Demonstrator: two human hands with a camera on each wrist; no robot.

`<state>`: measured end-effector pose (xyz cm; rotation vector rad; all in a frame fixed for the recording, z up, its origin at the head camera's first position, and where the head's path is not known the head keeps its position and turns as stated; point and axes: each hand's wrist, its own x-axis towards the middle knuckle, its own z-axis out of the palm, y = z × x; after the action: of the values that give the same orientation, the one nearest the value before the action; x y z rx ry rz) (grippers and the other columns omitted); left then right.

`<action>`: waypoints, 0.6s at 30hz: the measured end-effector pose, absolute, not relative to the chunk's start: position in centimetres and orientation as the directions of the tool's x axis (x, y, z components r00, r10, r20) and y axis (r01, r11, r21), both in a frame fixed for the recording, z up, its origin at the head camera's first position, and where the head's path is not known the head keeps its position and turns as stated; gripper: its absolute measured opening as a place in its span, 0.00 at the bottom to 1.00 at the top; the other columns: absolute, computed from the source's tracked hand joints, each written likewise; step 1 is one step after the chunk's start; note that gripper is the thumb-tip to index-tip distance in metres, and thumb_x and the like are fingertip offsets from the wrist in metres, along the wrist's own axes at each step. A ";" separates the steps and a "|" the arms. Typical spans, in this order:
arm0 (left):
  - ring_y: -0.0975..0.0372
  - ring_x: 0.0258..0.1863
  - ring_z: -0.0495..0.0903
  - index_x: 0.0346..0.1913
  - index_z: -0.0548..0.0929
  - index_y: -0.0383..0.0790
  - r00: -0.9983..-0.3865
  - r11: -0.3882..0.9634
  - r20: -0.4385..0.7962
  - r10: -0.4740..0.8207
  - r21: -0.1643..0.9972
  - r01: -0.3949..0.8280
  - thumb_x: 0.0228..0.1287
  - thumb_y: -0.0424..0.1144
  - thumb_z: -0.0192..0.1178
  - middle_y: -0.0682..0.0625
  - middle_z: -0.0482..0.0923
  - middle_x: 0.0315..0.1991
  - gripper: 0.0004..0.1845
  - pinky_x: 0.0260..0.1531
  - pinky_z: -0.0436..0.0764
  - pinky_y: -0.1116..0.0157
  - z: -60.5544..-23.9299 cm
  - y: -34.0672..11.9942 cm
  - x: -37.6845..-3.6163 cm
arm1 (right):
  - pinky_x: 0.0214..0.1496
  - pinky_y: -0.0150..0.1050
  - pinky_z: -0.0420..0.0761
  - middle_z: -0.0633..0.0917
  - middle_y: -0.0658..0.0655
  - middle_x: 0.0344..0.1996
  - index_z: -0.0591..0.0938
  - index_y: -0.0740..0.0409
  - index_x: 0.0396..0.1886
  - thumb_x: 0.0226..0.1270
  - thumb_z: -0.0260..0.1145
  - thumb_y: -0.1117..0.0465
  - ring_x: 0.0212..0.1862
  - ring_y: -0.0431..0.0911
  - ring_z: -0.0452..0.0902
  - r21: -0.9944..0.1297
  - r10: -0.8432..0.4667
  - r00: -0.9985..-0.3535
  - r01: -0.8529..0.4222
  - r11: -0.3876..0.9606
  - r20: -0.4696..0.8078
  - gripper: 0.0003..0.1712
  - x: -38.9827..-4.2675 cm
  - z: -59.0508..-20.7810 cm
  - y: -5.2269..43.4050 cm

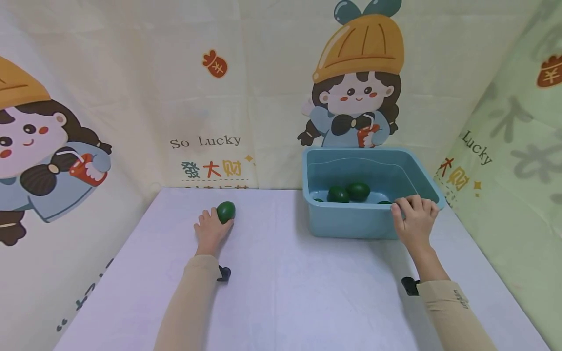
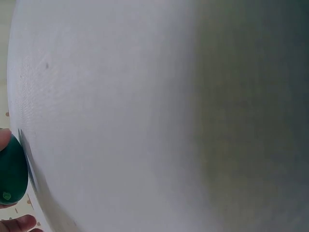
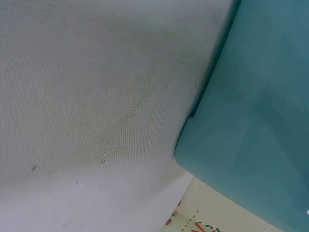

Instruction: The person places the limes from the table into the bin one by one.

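A smooth dark green avocado (image 1: 226, 212) is at the back left of the white table, gripped between the thumb and fingers of my left hand (image 1: 211, 231). In the left wrist view the same avocado (image 2: 12, 169) shows at the left edge, with a small pale mark at one end. My right hand (image 1: 416, 220) has its fingers curled over the front rim of a blue plastic bin (image 1: 353, 219). Inside the bin lie several more avocados (image 1: 358, 191), some partly hidden by the front wall. The right wrist view shows the bin's outer wall (image 3: 246, 130) but not the hand.
The white table (image 1: 272, 282) reaches back to a printed cloth backdrop (image 1: 268, 97). The bin stands at its back right, close to the green side cloth (image 1: 518, 195). Black wrist straps (image 1: 410, 286) show at both cuffs.
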<state>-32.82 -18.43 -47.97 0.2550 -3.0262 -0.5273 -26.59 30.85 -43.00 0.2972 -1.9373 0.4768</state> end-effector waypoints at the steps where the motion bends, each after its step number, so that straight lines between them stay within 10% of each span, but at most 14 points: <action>1: 0.42 0.51 0.61 0.59 0.60 0.28 -0.985 0.928 0.031 -0.172 0.341 -0.151 0.56 0.56 0.54 0.31 0.61 0.50 0.38 0.47 0.62 0.42 -48.0 -18.4 -32.8 | 0.41 0.59 0.50 0.71 0.64 0.28 0.77 0.62 0.25 0.68 0.46 0.43 0.33 0.60 0.58 -0.192 0.011 -0.400 -0.416 0.889 0.917 0.28 -26.6 -43.0 30.8; 18: 0.44 0.48 0.61 0.58 0.63 0.29 -0.980 0.922 0.049 -0.192 0.352 -0.162 0.56 0.57 0.55 0.33 0.62 0.49 0.37 0.46 0.62 0.44 -47.8 -18.2 -32.6 | 0.41 0.58 0.49 0.71 0.64 0.28 0.77 0.61 0.25 0.68 0.47 0.43 0.32 0.60 0.58 -0.186 0.005 -0.383 -0.436 0.880 0.924 0.27 -26.7 -42.9 30.8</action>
<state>-32.62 -18.20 -47.77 0.2767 -2.9985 -0.5387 -26.68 30.78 -42.87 0.3180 -1.9163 0.4870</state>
